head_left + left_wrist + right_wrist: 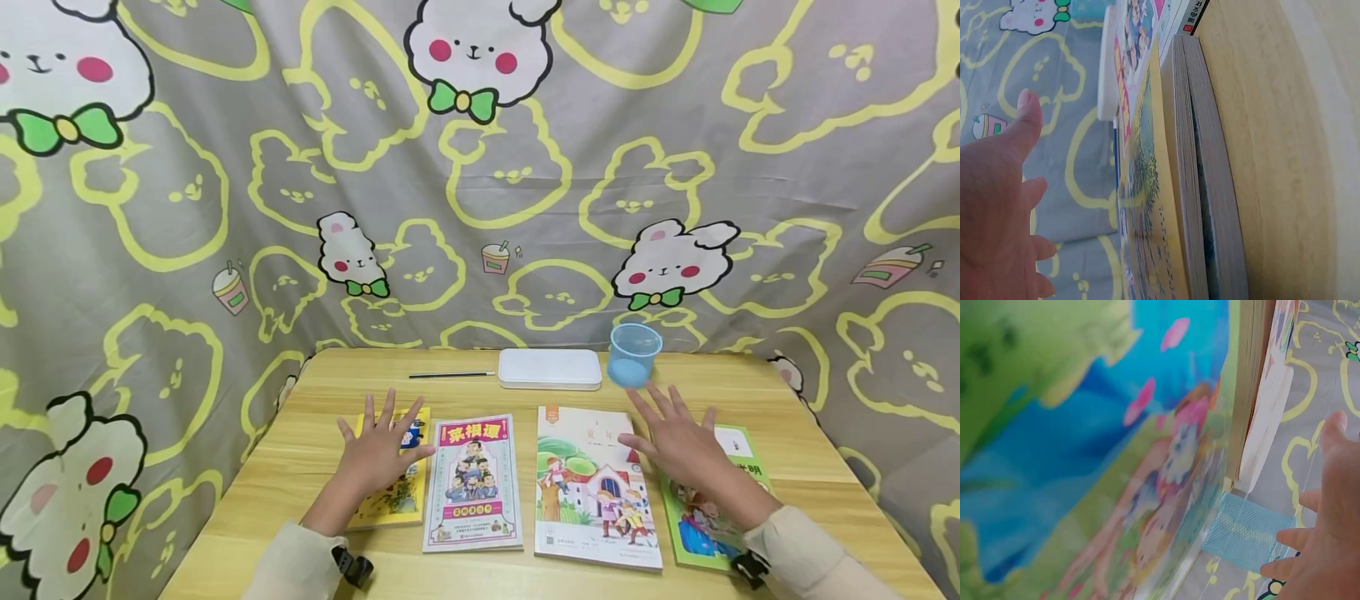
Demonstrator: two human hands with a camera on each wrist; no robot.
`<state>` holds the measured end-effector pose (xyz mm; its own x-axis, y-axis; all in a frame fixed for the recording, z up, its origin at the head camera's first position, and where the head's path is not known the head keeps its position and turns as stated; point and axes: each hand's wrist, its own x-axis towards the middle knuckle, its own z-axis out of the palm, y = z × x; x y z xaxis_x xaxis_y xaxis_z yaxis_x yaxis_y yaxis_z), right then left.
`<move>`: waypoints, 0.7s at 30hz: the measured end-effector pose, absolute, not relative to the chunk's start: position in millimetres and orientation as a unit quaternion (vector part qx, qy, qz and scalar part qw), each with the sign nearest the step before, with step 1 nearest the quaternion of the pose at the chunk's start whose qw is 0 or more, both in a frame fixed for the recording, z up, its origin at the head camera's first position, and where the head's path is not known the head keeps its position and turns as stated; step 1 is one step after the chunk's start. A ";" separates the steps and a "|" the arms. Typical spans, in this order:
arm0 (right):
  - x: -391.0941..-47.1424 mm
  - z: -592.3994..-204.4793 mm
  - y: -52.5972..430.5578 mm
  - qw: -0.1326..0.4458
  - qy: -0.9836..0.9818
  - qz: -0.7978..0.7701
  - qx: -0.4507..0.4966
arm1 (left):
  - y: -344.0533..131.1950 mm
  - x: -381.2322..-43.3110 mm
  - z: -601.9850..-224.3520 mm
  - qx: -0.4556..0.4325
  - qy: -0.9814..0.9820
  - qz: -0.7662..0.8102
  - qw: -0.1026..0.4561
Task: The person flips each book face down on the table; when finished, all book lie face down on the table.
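Observation:
My left hand (372, 457) is spread above a yellow-covered book (406, 500) at the left of the table. In the left wrist view this hand has its thumb up, apart from the book. Over a green-covered book (701, 537) at the right is my right hand (688, 446), fingers spread, its thumb in front of the white storybook's upper right edge. Neither hand holds anything. Between them lie a pale book with a pink title (471, 487) and the white storybook (592, 500), covers up.
A white flat case (550, 368) stands at the table's back, with a thin dark pencil-like stick (450, 375) to its left. On its right is a translucent blue cup (633, 358). A patterned grey curtain (420, 192) surrounds the wooden table (247, 533).

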<state>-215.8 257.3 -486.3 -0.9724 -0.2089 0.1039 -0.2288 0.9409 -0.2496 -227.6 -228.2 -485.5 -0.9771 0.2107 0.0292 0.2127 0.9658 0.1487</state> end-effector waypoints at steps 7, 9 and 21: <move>-218.6 -485.2 248.6 0.045 -0.982 0.136 0.122 | -228.8 -223.3 -485.5 -0.103 -0.991 -0.090 0.006; -220.0 -485.2 246.0 0.047 -0.982 0.137 0.124 | -229.4 -221.7 -485.3 -0.102 -0.991 -0.090 0.006; -227.7 -485.9 226.9 0.064 -0.979 0.128 0.143 | -238.5 -212.5 -486.6 -0.093 -0.993 -0.071 0.009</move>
<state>-227.7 226.9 -485.9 -0.9512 -0.2628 0.1620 -0.2956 0.9264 -0.2330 -212.5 -238.5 -486.6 -0.9824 0.1843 0.0307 0.1868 0.9724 0.1397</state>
